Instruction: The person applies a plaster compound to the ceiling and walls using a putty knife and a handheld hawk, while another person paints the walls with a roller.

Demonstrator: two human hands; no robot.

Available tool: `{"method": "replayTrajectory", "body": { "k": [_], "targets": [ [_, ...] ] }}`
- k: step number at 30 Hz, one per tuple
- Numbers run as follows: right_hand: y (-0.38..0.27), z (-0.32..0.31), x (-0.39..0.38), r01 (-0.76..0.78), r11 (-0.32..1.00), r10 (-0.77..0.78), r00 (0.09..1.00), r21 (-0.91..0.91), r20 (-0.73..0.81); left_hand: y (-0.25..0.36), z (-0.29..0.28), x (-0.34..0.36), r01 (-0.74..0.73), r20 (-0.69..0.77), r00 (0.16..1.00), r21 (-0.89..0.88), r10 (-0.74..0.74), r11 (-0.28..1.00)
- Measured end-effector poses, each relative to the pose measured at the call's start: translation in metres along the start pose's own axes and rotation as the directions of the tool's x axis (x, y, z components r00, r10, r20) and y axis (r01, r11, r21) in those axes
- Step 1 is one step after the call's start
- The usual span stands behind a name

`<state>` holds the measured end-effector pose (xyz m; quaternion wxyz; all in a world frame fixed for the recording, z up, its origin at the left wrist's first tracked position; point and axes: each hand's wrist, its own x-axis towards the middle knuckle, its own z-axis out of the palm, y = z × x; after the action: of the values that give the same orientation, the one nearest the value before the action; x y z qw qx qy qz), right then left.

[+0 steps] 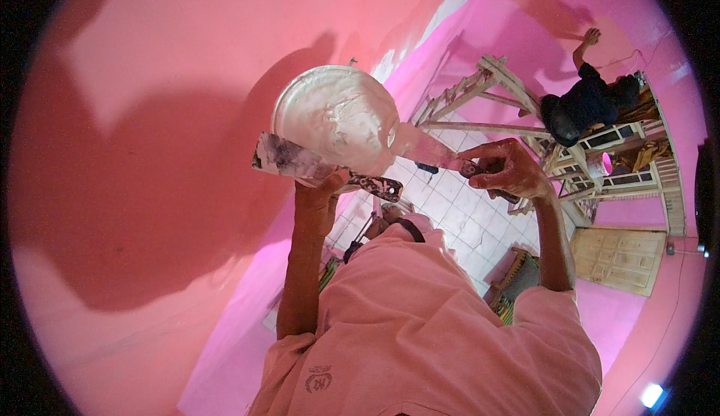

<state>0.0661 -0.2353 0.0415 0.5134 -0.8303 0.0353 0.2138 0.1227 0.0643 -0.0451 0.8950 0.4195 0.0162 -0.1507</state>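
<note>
A round tub (279, 109) of smooth white putty (337, 112) is held up in front of me, close to the pink wall. My left hand (324, 191) is at its near side, thumb closed over the dark handle of a putty knife (289, 155). That knife's smeared blade lies across the tub's near left edge. Whether the left fingers also support the tub from below is hidden. In my right hand (516, 170), the fingers pinch the dark handle of a second, wide-bladed putty knife (424, 145). Its blade tip meets the putty at the tub's right edge.
Pink wall (150, 191) fills the left side, with white patches (454, 0) farther up. To the right, a wooden scaffold (487, 90) stands on the tiled floor (457, 221). A person (589, 105) is on it, one hand raised to the wall, near a small pink bucket (602, 163).
</note>
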Motion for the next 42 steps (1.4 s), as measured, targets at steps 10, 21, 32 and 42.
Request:
{"method": "replayTrajectory", "body": {
  "k": [10,21,32,42],
  "targets": [
    [-0.003,-0.014,0.029,0.138,0.989,-0.126,0.971,-0.046,0.203,0.023,-0.006,0.006,0.115,0.102,0.985,0.203,-0.138,0.972],
    [-0.001,0.016,0.046,0.064,0.994,-0.080,0.980,0.089,0.182,0.020,-0.008,0.011,0.158,0.093,0.978,0.265,-0.188,0.951],
    [0.028,0.055,0.034,0.153,0.953,-0.144,0.988,0.260,-0.055,0.009,-0.025,0.017,0.283,0.081,0.953,0.116,-0.293,0.952],
    [0.002,0.101,-0.029,0.308,0.834,-0.173,0.934,0.458,-0.313,0.022,-0.002,0.025,0.310,0.295,0.913,-0.051,-0.282,0.949]
  ]
}}
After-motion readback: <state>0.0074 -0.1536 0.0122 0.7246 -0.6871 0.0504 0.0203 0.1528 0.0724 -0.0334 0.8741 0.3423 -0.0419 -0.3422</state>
